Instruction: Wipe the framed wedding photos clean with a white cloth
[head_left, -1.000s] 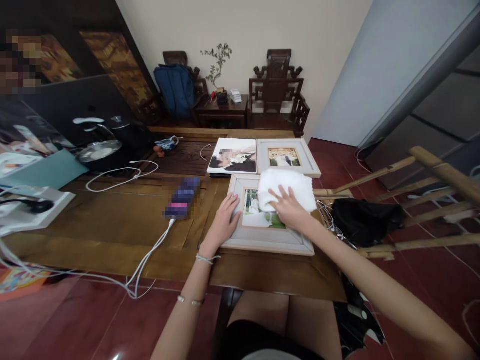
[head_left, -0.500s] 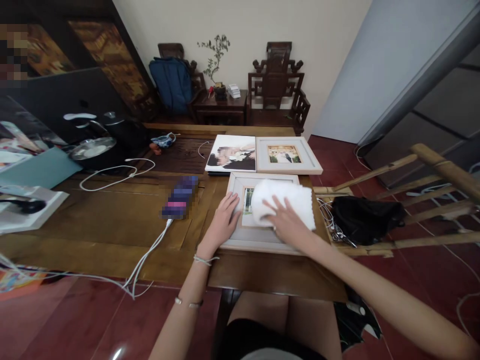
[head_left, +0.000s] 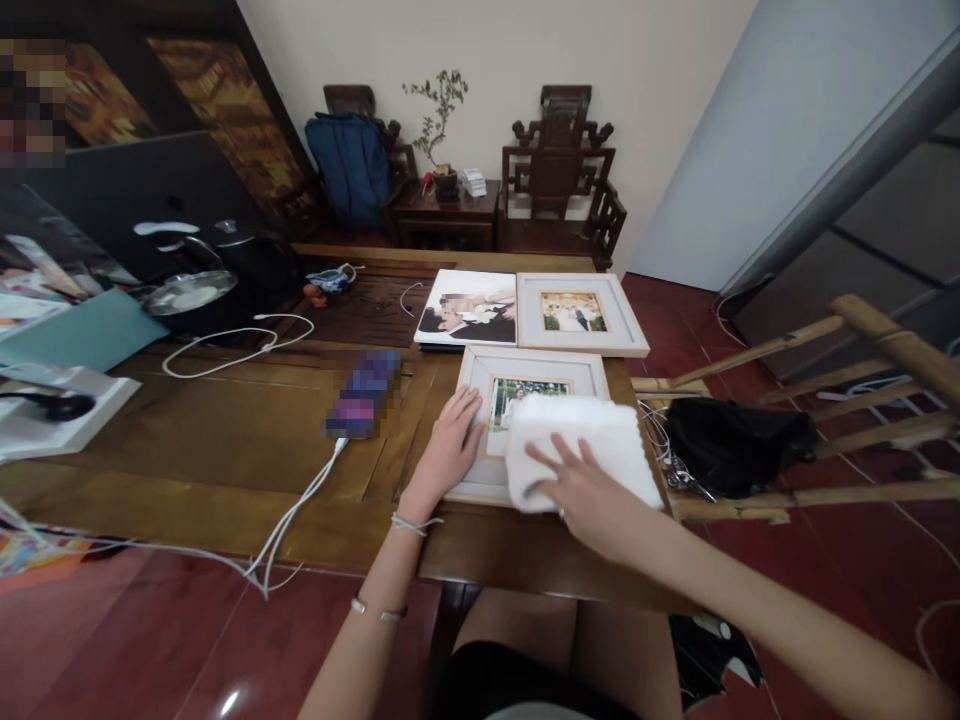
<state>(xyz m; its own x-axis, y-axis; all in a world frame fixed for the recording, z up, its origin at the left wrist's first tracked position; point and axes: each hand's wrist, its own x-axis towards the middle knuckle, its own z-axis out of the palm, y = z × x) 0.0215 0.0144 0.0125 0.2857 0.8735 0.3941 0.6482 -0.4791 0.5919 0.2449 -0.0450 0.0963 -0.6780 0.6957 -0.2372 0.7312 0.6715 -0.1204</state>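
Note:
A light wooden picture frame [head_left: 480, 362] lies flat near the table's front edge, with a photo [head_left: 500, 402] inside a pale mat. My left hand [head_left: 454, 440] rests open on its left side, fingers stretched over the border. Folded white cloth [head_left: 600, 430] covers the lower right of this frame and reaches past its right edge. My right hand [head_left: 589, 490] presses the cloth down with spread fingers, the thumb tucked at a fold. Behind lie a second picture frame [head_left: 630, 325] and a white-covered stack with a portrait photo [head_left: 487, 325].
On the left, a phone [head_left: 364, 395] is plugged into white cables [head_left: 300, 500]. Farther back are a lidded pot [head_left: 191, 295] and a teal box [head_left: 90, 335]. A bamboo rack [head_left: 795, 350] with a black bag [head_left: 739, 445] stands right of the table [head_left: 517, 550].
My right hand has slid the white cloth toward me and to the right, so more of the photo shows. My left hand stays on the frame's left side.

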